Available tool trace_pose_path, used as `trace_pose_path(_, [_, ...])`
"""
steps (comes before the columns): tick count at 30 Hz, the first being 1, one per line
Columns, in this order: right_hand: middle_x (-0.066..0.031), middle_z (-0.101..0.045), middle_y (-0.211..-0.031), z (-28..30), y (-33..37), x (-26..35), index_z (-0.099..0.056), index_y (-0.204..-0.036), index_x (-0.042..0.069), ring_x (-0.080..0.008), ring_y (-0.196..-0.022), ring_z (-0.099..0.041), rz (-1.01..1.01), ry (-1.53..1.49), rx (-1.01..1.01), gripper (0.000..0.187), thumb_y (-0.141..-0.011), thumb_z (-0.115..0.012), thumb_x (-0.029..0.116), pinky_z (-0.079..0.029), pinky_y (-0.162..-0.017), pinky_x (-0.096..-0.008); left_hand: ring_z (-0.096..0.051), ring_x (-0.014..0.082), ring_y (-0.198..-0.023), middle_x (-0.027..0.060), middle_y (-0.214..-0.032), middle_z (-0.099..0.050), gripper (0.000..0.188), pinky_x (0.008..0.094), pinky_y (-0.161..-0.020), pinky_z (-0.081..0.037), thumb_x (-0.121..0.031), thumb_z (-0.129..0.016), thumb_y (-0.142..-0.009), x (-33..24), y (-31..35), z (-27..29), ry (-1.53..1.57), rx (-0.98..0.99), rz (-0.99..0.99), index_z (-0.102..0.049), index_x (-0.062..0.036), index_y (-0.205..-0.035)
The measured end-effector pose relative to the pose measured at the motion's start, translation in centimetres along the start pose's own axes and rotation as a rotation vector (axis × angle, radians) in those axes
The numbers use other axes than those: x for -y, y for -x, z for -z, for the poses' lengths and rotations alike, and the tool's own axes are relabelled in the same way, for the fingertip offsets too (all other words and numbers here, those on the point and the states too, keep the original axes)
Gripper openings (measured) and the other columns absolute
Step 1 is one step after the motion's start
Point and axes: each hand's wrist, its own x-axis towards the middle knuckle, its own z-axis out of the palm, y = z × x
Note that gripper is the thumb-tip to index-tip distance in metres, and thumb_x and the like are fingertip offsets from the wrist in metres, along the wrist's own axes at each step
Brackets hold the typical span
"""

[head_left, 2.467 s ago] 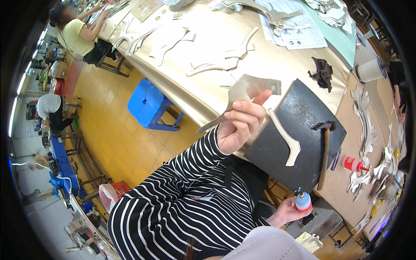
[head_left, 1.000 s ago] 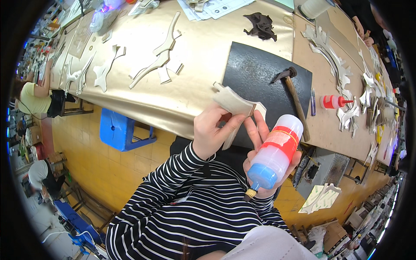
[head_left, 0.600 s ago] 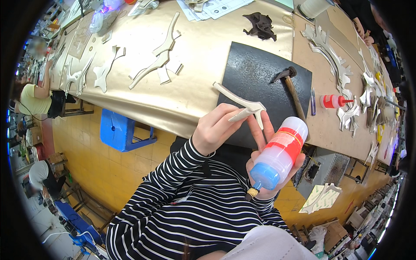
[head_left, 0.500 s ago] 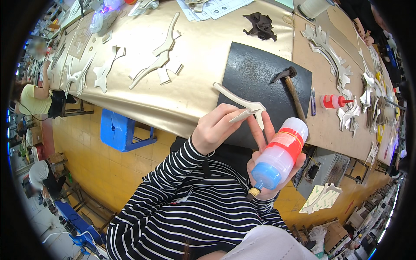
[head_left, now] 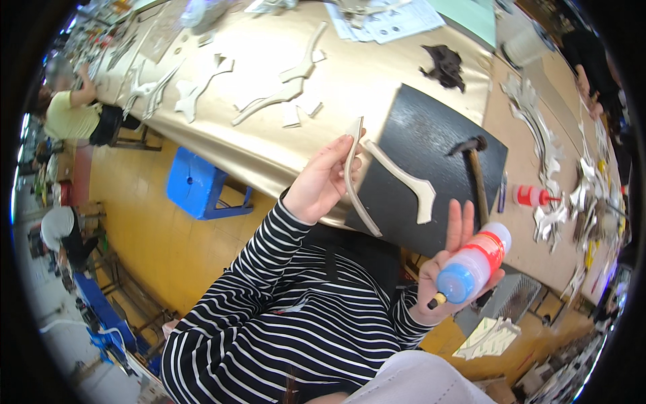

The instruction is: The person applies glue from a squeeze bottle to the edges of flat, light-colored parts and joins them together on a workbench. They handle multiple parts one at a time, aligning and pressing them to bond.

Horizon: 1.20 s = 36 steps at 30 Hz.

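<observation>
My left hand (head_left: pixel 321 180) pinches a narrow curved beige strip (head_left: pixel 357 206), turned nearly edge-on and held upright by the mat's left side. A second curved beige piece (head_left: pixel 412 183), angled at one end, lies on the black mat (head_left: pixel 420 124), apart from my fingers. In my right hand (head_left: pixel 431 275) rests a squeeze bottle (head_left: pixel 474 264) with a red label and a blue cap, its dark-tipped nozzle pointing down towards me. Two fingers of that hand stick out beyond the bottle. A wooden-handled hammer (head_left: pixel 476 176) lies on the mat's right part.
More beige cut pieces (head_left: pixel 296 79) lie on the gold table cover. A crumpled dark cloth (head_left: pixel 444 67) is beyond the mat; a red-labelled bottle (head_left: pixel 531 195) lies to its right. A blue stool (head_left: pixel 195 182) stands at the left. Other people sit or stand further off.
One beige piece has come onto the black mat, and my left hand has turned the strip upright. My right hand has moved right and away from the left with the bottle. The view has shifted.
</observation>
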Motion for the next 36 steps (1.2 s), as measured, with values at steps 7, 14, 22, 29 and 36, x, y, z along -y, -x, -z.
trace_pose_path(7, [-0.0163, -0.008, -0.159, 1.4, -0.7, 0.2, -0.005, -0.152, 0.006, -0.0142, -0.063, -0.052, -0.056, 0.195, -0.011, 0.093, -0.088, -0.058, 0.047, -0.045, -0.050, -0.0259, -0.046, 0.0097, -0.077, -0.0020, -0.100, -0.055, 0.046, 0.0245, -0.068, -0.041, -0.018, -0.045, -0.101, -7.0, 1.1, 4.6, 0.157, 0.092, -0.033, -0.033, -0.0043, -0.143])
trace_pose_path(14, [-0.0208, -0.037, -0.146, 3.9, -0.6, -0.2, -0.029, -0.144, 0.003, -0.0360, -0.134, -0.039, 0.037, 0.408, -0.132, 0.070, -0.093, -0.050, 0.045, -0.053, -0.090, -0.0345, -0.060, 0.0118, -0.093, 0.0011, -0.101, -0.059, 0.026, 0.0245, -0.079, -0.047, -0.011, -0.057, -0.095, -21.8, 3.9, 11.8, -0.521, -0.472, -0.748, -0.052, -0.0054, -0.120])
trace_pose_path(22, [-0.0172, -0.051, -0.133, 3.6, -0.6, -0.9, -0.038, -0.137, 0.001, -0.0347, -0.123, -0.050, 0.075, 0.450, -0.207, 0.063, -0.095, -0.049, 0.046, -0.048, -0.097, -0.0369, -0.058, 0.0121, -0.082, 0.0024, -0.098, -0.061, 0.035, 0.0246, -0.073, -0.048, -0.011, -0.068, -0.087, -31.8, -1.5, 21.3, -0.710, -0.717, -0.703, -0.053, -0.0034, -0.118])
trace_pose_path(29, [-0.0164, -0.053, -0.129, 3.5, -0.5, -0.6, -0.041, -0.134, 0.000, -0.0341, -0.120, -0.053, 0.053, 0.405, -0.149, 0.059, -0.095, -0.051, 0.044, -0.051, -0.093, -0.0368, -0.062, 0.0183, -0.070, 0.0089, -0.085, -0.064, 0.039, 0.0296, -0.064, -0.052, -0.012, -0.078, -0.073, -33.7, -5.5, 24.2, -1.021, -0.967, -0.750, -0.058, 0.0010, -0.104])
trace_pose_path(36, [-0.0154, -0.054, -0.129, 3.6, -0.5, -0.4, -0.042, -0.134, 0.001, -0.0354, -0.118, -0.054, 0.074, 0.402, -0.209, 0.060, -0.094, -0.053, 0.044, -0.053, -0.089, -0.0384, -0.053, 0.0126, -0.074, 0.0013, -0.083, -0.056, 0.031, 0.0268, -0.070, -0.046, -0.019, -0.076, -0.077, -27.9, -5.0, 18.5, -1.346, -1.014, -1.003, -0.054, -0.0034, -0.093])
